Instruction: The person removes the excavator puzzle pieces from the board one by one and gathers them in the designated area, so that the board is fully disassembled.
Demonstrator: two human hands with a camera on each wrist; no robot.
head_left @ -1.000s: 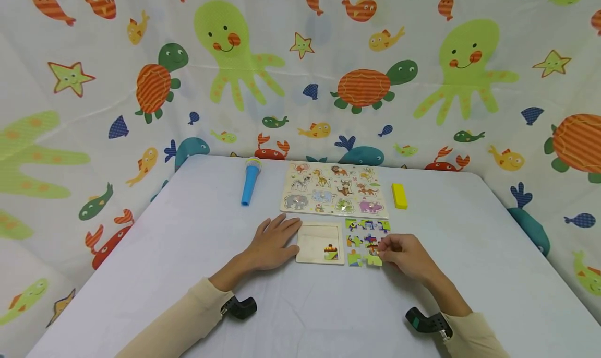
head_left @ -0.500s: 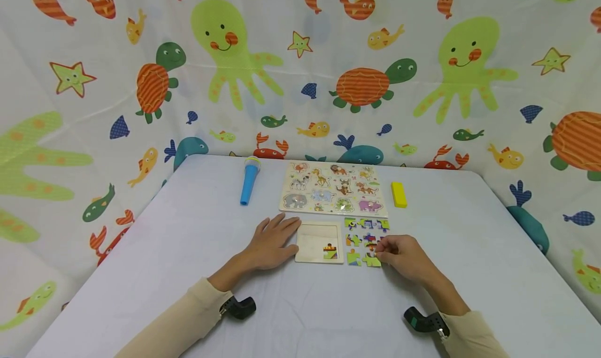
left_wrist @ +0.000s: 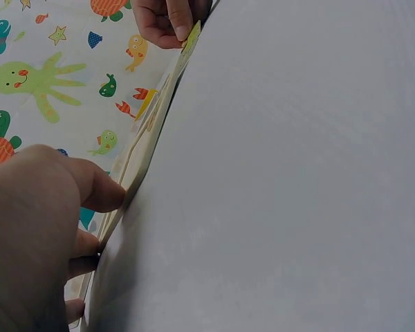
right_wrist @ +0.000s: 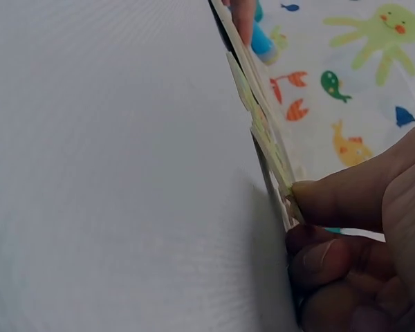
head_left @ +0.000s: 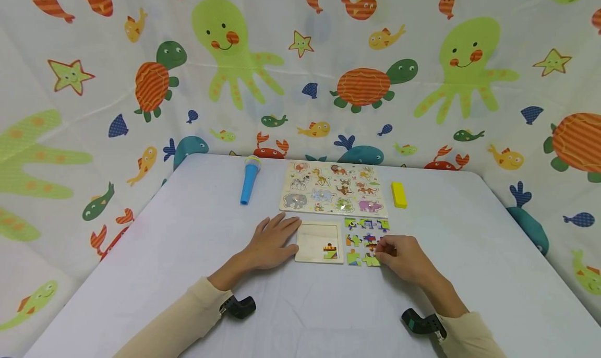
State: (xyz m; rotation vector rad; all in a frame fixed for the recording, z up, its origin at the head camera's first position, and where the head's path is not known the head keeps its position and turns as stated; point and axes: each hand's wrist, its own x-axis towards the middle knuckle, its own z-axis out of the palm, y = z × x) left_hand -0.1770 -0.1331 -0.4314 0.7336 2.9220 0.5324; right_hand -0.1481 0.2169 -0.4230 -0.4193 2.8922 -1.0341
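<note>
My left hand [head_left: 272,243] rests on the table with its fingers spread, thumb and fingertips touching the left edge of a square wooden puzzle tray [head_left: 310,243]. One printed puzzle piece [head_left: 331,251] lies in the tray's lower right corner. To the right of the tray, loose jigsaw pieces [head_left: 353,257] lie in rows. My right hand [head_left: 405,256] pinches a green puzzle piece [head_left: 371,260] at the lower right of these rows. In the right wrist view the thumb [right_wrist: 339,200] lies on top of that piece, with curled fingers below. My right hand partly hides neighbouring pieces.
A larger animal puzzle board [head_left: 335,188] lies just behind the tray and loose pieces. At the back left is a blue toy microphone [head_left: 249,180]. A yellow block [head_left: 399,194] lies right of the board. A printed sea-animal cloth [head_left: 291,76] hangs behind the table.
My right hand and the green puzzle piece have shifted slightly left since the earliest frame. My left hand stays at the tray's edge.
</note>
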